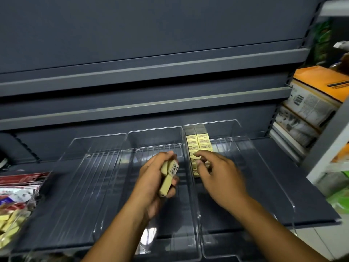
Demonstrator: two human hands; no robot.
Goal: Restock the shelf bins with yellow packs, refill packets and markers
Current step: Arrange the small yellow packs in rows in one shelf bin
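Note:
Three clear plastic bins sit side by side on the grey shelf: left bin [79, 178], middle bin [132, 163], right bin [251, 167]. Rows of yellow packs [200, 143] fill the back left of the right bin. My left hand [153, 178] hovers over the middle bin and grips a few yellow packs [168, 176], one showing a barcode. My right hand [217, 171] reaches into the right bin with fingers curled over the front packs of the row; whether it pinches one is hidden.
A container at the far left holds more yellow packs [9, 222] and red-and-white packets [20, 182]. Orange-and-white boxes [317, 91] are stacked on the neighbouring shelf to the right. Two grey shelf levels [151, 72] run above the bins.

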